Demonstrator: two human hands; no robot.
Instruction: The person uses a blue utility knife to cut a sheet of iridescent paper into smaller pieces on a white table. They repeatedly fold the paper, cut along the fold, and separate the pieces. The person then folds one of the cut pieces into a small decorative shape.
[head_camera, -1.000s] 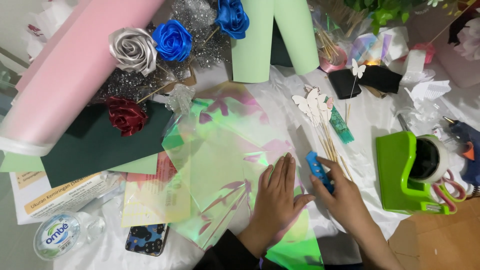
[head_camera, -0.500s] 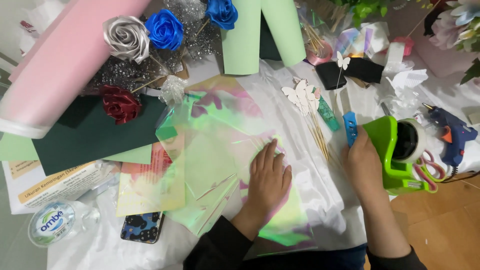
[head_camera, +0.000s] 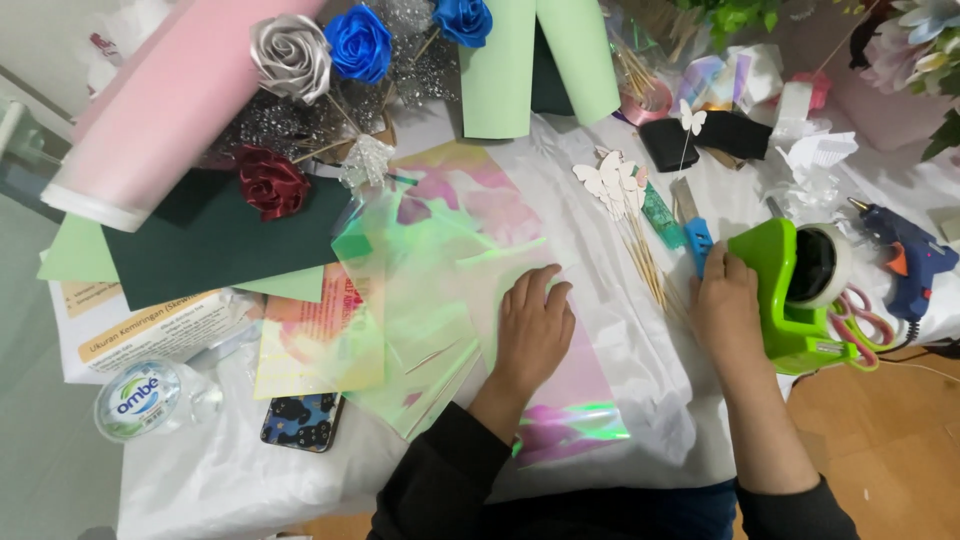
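Flat and open, the left hand (head_camera: 533, 325) presses palm-down on the iridescent film (head_camera: 470, 260), fingers spread slightly and pointing away from the person; it grips nothing, only pins the sheet to the white table cover (head_camera: 640, 400). Film spreads out from under that palm on every side, further sheets fanning to its left over a yellowish card (head_camera: 315, 345), with a pink-and-green edge showing just behind the wrist. Right of the palm, apart from it, the right hand (head_camera: 725, 300) closes around the lower end of a blue cutter (head_camera: 697, 240), whose grey blade end sticks out beyond the fingertips; how tightly the fingers close cannot be told. Between the two hands lies a bundle of wooden skewers (head_camera: 645, 260) topped with white paper butterflies (head_camera: 610, 180). Just beside the right hand, on its outer side, stands a green tape dispenser (head_camera: 790, 290), with pink scissors (head_camera: 860, 315) and a blue glue gun (head_camera: 910, 255) beyond it. Left of the left hand, past the film, lie a phone (head_camera: 298, 420), a bottle lid (head_camera: 135, 398) and dark green paper (head_camera: 220, 240). Farther off, beyond the film, rest a red rose (head_camera: 270, 180), a silver rose (head_camera: 290, 55), blue roses (head_camera: 358, 42), a pink roll (head_camera: 170, 100) and pale green rolls (head_camera: 540, 60).
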